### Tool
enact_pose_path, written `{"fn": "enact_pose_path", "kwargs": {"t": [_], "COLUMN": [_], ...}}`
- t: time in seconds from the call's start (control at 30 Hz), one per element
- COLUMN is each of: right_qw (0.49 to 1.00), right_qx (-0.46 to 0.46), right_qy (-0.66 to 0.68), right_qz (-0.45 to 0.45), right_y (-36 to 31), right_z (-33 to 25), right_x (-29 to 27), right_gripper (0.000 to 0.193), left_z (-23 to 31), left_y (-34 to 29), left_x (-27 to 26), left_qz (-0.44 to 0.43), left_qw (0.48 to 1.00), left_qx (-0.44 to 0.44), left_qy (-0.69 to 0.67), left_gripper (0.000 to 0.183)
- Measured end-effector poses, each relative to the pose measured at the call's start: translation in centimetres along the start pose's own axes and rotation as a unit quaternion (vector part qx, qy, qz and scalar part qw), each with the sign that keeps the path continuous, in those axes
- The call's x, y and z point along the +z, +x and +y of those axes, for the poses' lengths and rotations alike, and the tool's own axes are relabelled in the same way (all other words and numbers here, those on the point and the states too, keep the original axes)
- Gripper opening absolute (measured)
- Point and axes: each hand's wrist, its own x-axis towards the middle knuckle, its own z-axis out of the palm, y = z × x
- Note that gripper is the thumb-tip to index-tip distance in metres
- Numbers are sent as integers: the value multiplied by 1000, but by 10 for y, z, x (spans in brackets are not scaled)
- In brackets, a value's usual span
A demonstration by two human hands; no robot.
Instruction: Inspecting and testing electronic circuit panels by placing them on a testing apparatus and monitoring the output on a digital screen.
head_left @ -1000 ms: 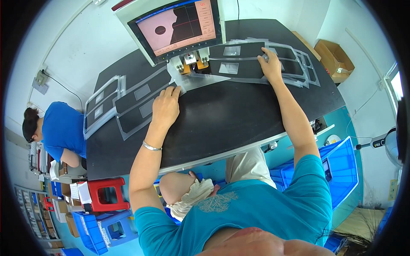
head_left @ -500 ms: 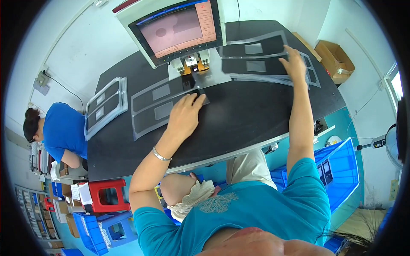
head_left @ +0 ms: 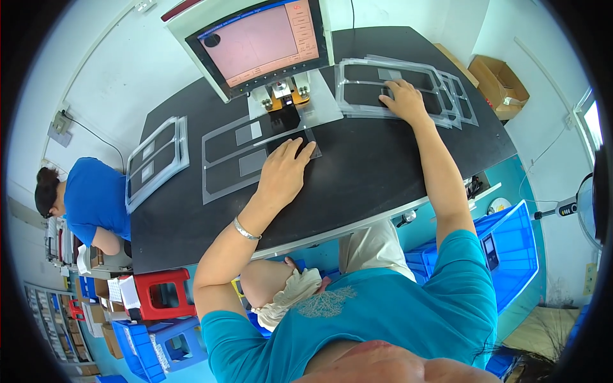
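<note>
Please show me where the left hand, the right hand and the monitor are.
Left hand (head_left: 284,173), head view, on its back.
Right hand (head_left: 403,99), head view, on its back.
Monitor (head_left: 258,42), head view, middle of the pink screen.

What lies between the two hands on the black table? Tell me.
In the head view, between the left hand and right hand lies bare black table, plus the near-left corner of the clear panel stack under the right hand.
</note>
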Motion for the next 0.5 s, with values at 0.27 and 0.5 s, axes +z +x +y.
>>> {"fn": "enact_pose_path", "kwargs": {"t": [0.27,0.5], "right_qw": [996,996], "right_qx": [67,59], "right_qy": [27,29], "right_qz": [-54,-56], "right_y": [2,3], "right_z": [46,48], "right_x": [-7,-5], "right_gripper": [54,55], "left_z": [-1,-4], "left_y": [-3,-3], "left_x": [-10,-19], "left_qz": [-24,-65], "left_qw": [999,995], "left_qx": [-4,-12], "left_qy": [-39,-77], "left_gripper": [38,44]}}
